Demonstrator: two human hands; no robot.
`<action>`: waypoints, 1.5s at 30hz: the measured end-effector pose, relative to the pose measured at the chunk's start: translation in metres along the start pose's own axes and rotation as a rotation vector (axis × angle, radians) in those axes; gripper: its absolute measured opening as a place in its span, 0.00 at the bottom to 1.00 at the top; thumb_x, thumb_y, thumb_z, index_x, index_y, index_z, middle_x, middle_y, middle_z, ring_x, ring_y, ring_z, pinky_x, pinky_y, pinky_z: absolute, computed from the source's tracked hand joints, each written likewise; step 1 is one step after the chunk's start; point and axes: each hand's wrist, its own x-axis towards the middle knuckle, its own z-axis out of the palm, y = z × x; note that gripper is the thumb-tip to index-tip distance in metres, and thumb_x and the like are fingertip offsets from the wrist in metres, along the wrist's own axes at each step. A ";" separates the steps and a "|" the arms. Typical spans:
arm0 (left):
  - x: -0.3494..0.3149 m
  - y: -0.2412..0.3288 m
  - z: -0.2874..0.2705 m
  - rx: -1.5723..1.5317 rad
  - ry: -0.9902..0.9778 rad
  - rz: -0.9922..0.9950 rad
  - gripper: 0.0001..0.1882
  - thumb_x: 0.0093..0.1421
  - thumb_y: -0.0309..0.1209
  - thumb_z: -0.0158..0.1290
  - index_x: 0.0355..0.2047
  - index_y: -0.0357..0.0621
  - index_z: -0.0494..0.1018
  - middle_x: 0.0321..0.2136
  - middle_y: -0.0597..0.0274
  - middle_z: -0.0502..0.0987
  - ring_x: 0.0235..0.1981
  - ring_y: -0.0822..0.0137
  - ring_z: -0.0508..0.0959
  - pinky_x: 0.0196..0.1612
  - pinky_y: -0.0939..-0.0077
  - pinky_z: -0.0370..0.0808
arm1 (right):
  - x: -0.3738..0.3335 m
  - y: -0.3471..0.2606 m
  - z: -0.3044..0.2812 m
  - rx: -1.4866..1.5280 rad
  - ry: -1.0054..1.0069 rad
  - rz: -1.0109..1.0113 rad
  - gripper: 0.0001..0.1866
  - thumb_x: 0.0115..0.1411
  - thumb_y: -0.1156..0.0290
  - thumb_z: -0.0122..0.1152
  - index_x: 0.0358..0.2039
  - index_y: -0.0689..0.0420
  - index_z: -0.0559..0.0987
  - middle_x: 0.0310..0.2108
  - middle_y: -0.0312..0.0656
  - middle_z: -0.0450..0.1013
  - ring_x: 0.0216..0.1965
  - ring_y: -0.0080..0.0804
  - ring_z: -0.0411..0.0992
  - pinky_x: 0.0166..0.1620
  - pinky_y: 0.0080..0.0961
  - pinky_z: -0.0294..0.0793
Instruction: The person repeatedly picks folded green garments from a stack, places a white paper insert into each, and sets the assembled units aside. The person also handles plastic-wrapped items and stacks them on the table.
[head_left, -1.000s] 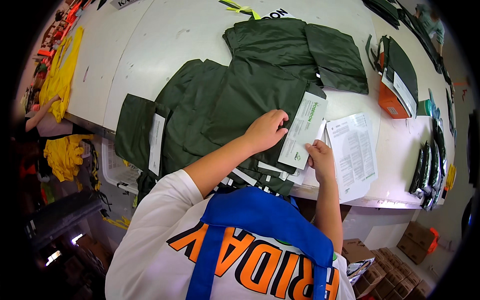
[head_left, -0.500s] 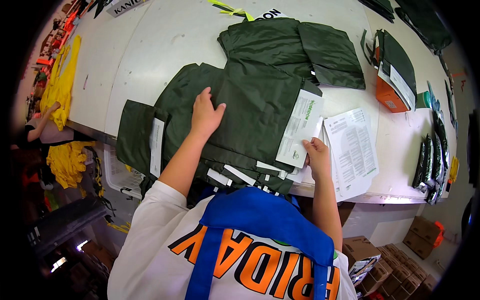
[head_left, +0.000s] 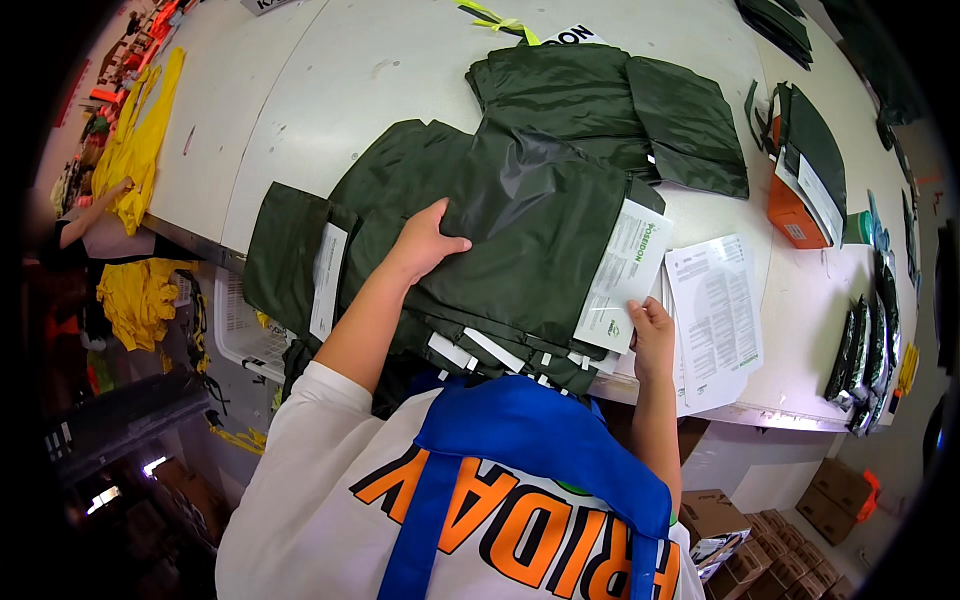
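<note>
Folded dark green fabric pieces (head_left: 520, 250) lie stacked in front of me, smooth and slightly shiny, with white tags along the near edge. My left hand (head_left: 427, 243) rests on the stack's left part, thumb and forefinger spread apart. At the stack's right edge is a white printed card (head_left: 625, 275) with green lettering, its left side against the green fabric. My right hand (head_left: 652, 338) pinches this card by its lower right corner between thumb and fingers. Beside that hand lies a pile of printed white sheets (head_left: 715, 320).
Another folded green stack (head_left: 570, 95) lies farther back. An orange box (head_left: 797, 215) holding green fabric and papers stands at the right, near dark packets (head_left: 865, 350). At left are a white crate (head_left: 240, 325) and a person's hand (head_left: 122, 187) on yellow fabric.
The whole view has shifted, so things sit lower and farther right. A raised crease now shows in the upper green fabric. My right hand still pinches the card.
</note>
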 end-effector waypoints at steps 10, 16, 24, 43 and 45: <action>0.055 0.069 0.000 0.017 -0.091 0.239 0.07 0.64 0.29 0.47 0.42 0.44 0.68 0.33 0.72 0.71 0.37 0.79 0.67 0.43 0.83 0.65 | -0.027 -0.027 -0.067 0.057 0.185 -0.170 0.09 0.62 0.71 0.55 0.38 0.63 0.76 0.24 0.32 0.73 0.20 0.13 0.65 0.20 0.13 0.59; 0.149 0.199 0.041 -0.005 -0.187 0.485 0.11 0.65 0.34 0.46 0.46 0.44 0.68 0.39 0.66 0.73 0.40 0.75 0.71 0.44 0.78 0.70 | -0.019 -0.086 -0.072 0.377 0.389 -0.360 0.09 0.64 0.74 0.51 0.40 0.67 0.71 0.37 0.39 0.71 0.37 0.23 0.70 0.42 0.26 0.72; 0.276 0.177 0.088 0.209 -0.130 0.163 0.18 0.59 0.40 0.51 0.46 0.46 0.67 0.44 0.55 0.74 0.43 0.67 0.75 0.47 0.62 0.72 | 0.106 -0.092 -0.072 0.495 0.425 -0.196 0.05 0.62 0.70 0.54 0.31 0.57 0.72 0.26 0.35 0.69 0.25 0.21 0.67 0.27 0.18 0.65; 0.236 0.244 0.035 1.046 0.604 0.742 0.09 0.62 0.33 0.41 0.41 0.47 0.66 0.35 0.49 0.76 0.39 0.47 0.76 0.39 0.53 0.72 | 0.064 -0.058 -0.110 0.092 0.576 -0.182 0.06 0.62 0.70 0.54 0.30 0.58 0.73 0.22 0.33 0.70 0.20 0.17 0.66 0.22 0.14 0.65; 0.211 0.265 0.006 0.972 0.669 0.848 0.09 0.61 0.33 0.44 0.39 0.45 0.68 0.30 0.48 0.77 0.36 0.47 0.77 0.36 0.56 0.72 | 0.038 -0.072 -0.123 0.078 0.641 -0.210 0.10 0.60 0.71 0.54 0.22 0.57 0.70 0.18 0.32 0.66 0.15 0.16 0.59 0.19 0.13 0.59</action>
